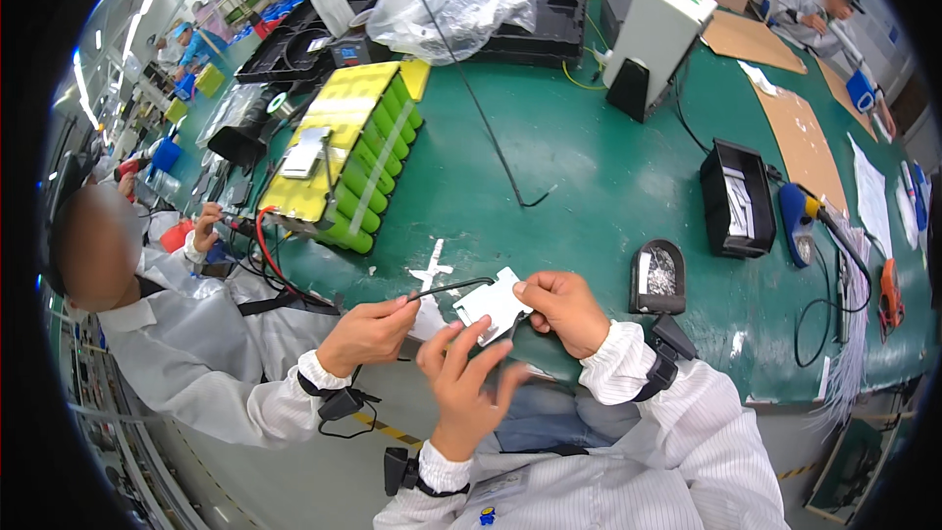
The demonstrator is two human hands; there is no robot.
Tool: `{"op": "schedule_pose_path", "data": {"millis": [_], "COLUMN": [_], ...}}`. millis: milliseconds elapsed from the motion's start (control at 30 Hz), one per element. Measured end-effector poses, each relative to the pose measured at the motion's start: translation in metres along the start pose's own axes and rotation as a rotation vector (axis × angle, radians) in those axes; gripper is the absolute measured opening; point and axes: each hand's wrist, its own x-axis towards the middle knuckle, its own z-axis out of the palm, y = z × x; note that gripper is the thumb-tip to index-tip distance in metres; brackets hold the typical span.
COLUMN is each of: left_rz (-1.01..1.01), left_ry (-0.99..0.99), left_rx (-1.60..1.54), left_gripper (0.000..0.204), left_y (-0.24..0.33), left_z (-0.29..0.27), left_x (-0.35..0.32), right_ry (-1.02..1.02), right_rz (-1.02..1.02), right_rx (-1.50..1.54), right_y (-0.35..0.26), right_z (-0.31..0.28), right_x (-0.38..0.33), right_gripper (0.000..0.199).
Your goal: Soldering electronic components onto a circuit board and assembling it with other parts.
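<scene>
**Two hands on a white card**

The right hand (564,309) pinches a small white notched card (494,302) above the green surface's (589,167) near edge. The left hand (461,383), fingers spread, touches the card's lower edge. A co-worker's hand (368,334) pinches a black wire (446,287) just beside it. A green-celled battery pack (348,157) lies farther left.

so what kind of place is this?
Likely an electronics or battery assembly workshop: a pack of green cylindrical cells on a green work table, a soldering tool, workers in white coats with wrist straps.
</scene>
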Motion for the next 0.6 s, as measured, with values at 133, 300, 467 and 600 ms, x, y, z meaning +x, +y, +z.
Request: {"op": "schedule_pose_path", "data": {"millis": [133, 300, 467, 600], "left_rz": [-0.393, -0.922, -0.893, -0.774], "left_ry": [0.293, -0.180, 0.160, 0.291], "left_rx": [-0.998, -1.319, -1.303, -1.155], "left_gripper": [0.042, 0.064, 0.034, 0.022], "left_y": [-0.021, -0.043, -0.038, -0.034], "left_z": [-0.013, -0.020, -0.012, -0.029], "left_x": [-0.046, -0.037, -0.011, 0.005], "right_ry": [-0.130, -0.317, -0.372, -0.303], "right_rz": [-0.132, -0.136, -0.352, -0.363], "right_rx": [-0.197, -0.244, -0.403, -0.313], "right_y": [-0.006, -0.017, -0.020, -0.026], "right_z": [0.000, 0.023, 0.052, 0.078], "right_x": [-0.003, -0.003, 0.002, -0.004], "right_gripper": [0.025, 0.024, 0.024, 0.024]}}
